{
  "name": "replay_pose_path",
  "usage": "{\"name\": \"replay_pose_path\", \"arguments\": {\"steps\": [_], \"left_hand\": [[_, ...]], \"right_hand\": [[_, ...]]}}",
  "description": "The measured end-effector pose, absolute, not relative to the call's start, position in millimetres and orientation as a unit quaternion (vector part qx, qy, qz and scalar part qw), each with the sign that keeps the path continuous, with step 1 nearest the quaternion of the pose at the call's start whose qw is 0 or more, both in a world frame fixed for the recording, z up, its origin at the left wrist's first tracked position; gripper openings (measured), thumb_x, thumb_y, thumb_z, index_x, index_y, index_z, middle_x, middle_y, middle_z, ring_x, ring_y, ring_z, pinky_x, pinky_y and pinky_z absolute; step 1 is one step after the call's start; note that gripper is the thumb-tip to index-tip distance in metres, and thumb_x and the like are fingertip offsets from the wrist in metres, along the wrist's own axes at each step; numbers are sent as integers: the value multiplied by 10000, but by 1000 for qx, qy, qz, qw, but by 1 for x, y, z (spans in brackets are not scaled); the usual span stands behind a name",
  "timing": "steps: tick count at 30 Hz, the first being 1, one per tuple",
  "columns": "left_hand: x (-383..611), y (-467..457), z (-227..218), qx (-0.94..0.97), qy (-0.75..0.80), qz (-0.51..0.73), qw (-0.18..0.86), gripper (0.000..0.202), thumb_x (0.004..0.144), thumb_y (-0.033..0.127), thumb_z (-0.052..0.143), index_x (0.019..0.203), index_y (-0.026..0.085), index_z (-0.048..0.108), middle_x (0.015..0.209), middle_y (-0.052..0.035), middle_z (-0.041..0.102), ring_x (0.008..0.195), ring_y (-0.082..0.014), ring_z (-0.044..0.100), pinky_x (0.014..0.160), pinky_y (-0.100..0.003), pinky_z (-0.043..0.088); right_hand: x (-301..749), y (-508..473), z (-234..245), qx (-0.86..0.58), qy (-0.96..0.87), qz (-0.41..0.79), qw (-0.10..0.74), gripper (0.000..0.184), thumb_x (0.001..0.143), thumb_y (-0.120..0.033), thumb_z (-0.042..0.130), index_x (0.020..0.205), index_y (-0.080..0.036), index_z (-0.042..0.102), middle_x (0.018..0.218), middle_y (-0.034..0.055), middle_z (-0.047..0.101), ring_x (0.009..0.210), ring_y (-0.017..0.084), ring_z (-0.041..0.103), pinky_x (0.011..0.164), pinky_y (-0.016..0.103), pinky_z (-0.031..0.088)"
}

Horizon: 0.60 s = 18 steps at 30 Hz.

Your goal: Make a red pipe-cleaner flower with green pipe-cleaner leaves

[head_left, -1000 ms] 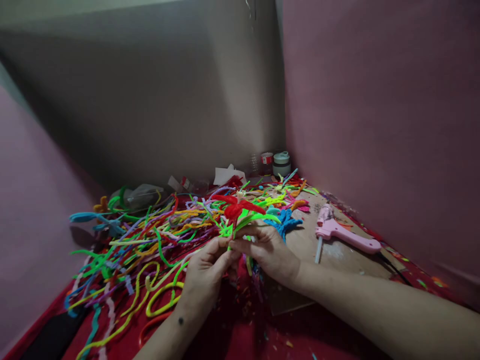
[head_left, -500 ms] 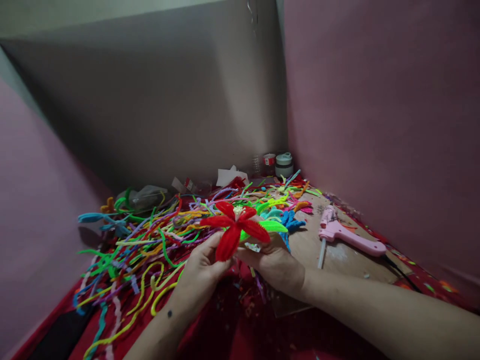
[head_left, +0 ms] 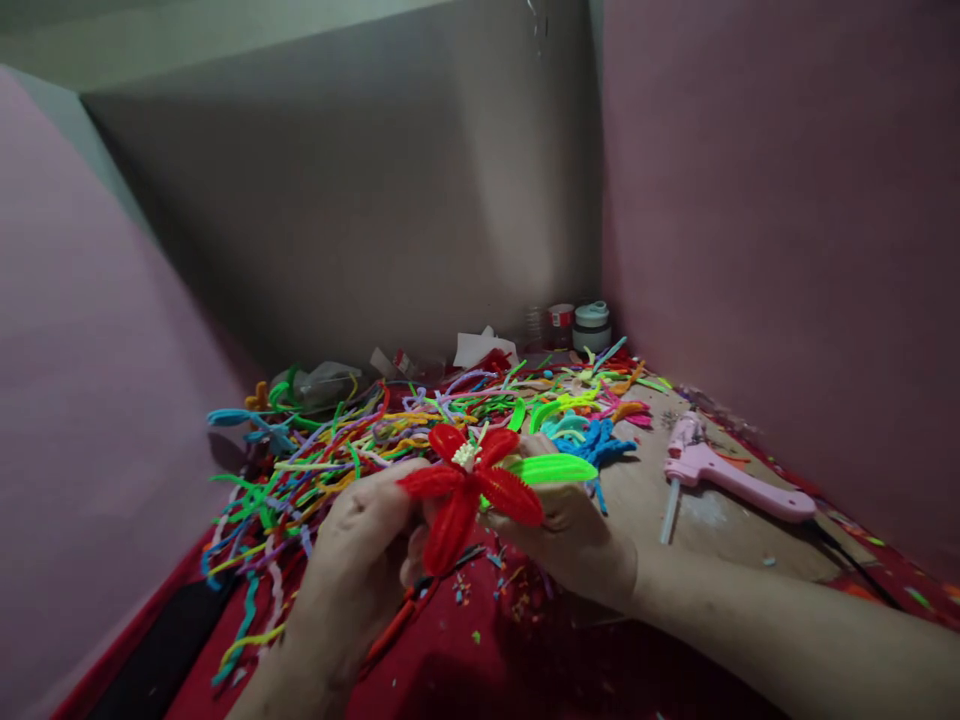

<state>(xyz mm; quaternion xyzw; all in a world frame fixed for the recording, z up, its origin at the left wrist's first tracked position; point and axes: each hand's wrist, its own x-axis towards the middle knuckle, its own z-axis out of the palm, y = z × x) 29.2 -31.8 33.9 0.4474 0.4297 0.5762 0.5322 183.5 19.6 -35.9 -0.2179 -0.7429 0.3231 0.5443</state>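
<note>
A red pipe-cleaner flower (head_left: 453, 525) with pale yellow stamens in its centre is held up between my hands, its face toward me. My left hand (head_left: 352, 565) is closed at the left petals, its fingertips partly hidden behind them. Beneath the flower, my right hand (head_left: 581, 550) is closed round its base. A bright green fuzzy leaf (head_left: 559, 469) sticks out to the right over my right fingers. The stem is hidden by my hands. On the red cloth just below the flower lies a red-handled tool (head_left: 390, 632), partly covered by my left hand.
Loose coloured pipe cleaners (head_left: 337, 435) are heaped left and behind. A pink glue gun (head_left: 739, 480) lies on a brown board (head_left: 634, 515) at right, its cord trailing off. Blue pipe-cleaner pieces (head_left: 596, 445) lie nearby. A lidded jar (head_left: 592, 325) stands in the far corner.
The flower has tilted, showing more of its stamens. My left hand has turned and shifted along the petals. The view has swung left, and the red-handled tool now shows.
</note>
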Motion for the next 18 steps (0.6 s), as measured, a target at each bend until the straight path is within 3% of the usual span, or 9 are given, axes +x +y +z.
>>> {"name": "replay_pose_path", "arguments": {"steps": [4,7,12,18], "left_hand": [[37,-28,36,378,459,593,543,251,529,294,782,657,142,629,529,2,594,445,-103,544,456,-205,462],[38,-23,36,367,421,596,577,206,536,220,755,667,141,617,543,11,594,442,-93,540,459,-201,466],[33,-23,33,364,421,555,618,190,521,240,721,604,138,585,425,40,462,311,-40,356,302,-151,280],[33,-28,31,407,434,547,590,222,548,293,709,709,150,657,496,6,535,365,-60,403,353,-178,325]], "right_hand": [[182,17,-38,-212,-752,326,532,239,807,-245,555,579,-204,614,595,-14,574,667,135,549,634,259,431],[182,17,-39,-195,-767,318,522,197,807,-269,561,639,-212,645,695,7,621,746,156,562,639,270,433],[182,18,-36,-173,-784,302,514,188,809,-269,554,646,-246,645,707,11,629,810,187,558,762,328,440],[182,19,-36,-172,-761,312,542,158,784,-216,569,637,-252,615,660,-12,598,720,168,524,803,342,427]]}}
